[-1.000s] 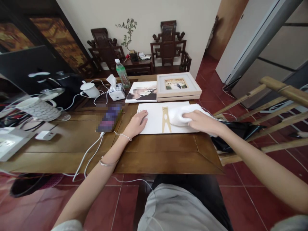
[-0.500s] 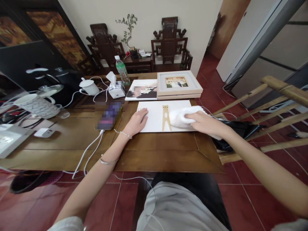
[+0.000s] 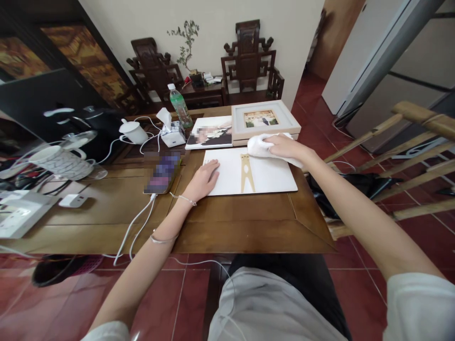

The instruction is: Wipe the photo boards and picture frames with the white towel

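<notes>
A white rectangular board (image 3: pixel 227 180) lies flat on the wooden table, with a tan, bear-headed stand piece (image 3: pixel 246 173) at its middle. My left hand (image 3: pixel 204 180) rests on the board's left edge, fingers stretched out and holding nothing. A white cloth (image 3: pixel 259 146) is bunched under my right hand (image 3: pixel 284 146), whose fingers are closed on it. The cloth lies over the board's far right part, close to the framed picture behind. Part of the board's far edge is hidden by the cloth.
Behind the board are a framed picture (image 3: pixel 295 124) and an unframed photo panel (image 3: pixel 209 135). Left stand a phone (image 3: pixel 163 174) on a cable, a tissue box (image 3: pixel 173 135), a bottle (image 3: pixel 180 106), a lidded cup (image 3: pixel 133 132) and a power strip (image 3: pixel 21 215). A wooden chair (image 3: pixel 419 118) is at right.
My right hand has moved the white cloth away from me, from the board's near right part to its far edge, uncovering the near right corner. My left hand stays in place.
</notes>
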{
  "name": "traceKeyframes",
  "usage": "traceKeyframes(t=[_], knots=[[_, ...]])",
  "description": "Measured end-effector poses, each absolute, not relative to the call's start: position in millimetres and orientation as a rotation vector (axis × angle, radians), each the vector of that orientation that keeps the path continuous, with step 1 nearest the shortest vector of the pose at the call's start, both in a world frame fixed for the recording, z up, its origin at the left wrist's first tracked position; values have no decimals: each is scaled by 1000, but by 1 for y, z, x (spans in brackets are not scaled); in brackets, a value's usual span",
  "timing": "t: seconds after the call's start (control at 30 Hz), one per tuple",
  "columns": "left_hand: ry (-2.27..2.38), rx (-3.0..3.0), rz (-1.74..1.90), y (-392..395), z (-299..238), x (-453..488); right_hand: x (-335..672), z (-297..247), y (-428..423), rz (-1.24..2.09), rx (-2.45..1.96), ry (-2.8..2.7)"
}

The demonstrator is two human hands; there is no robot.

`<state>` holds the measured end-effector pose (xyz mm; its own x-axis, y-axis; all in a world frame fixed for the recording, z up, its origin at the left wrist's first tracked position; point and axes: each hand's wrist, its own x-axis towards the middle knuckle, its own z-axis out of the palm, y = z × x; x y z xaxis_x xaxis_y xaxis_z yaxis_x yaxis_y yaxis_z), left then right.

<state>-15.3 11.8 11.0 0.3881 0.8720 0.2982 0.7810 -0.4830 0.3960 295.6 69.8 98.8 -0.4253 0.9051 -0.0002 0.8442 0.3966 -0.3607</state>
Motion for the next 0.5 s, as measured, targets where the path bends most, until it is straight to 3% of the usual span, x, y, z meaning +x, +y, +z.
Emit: traceKeyframes(t=[0.5], knots=[[1495,2455,696,11,11,-12,318,94,-97,441,-1451,-2692]])
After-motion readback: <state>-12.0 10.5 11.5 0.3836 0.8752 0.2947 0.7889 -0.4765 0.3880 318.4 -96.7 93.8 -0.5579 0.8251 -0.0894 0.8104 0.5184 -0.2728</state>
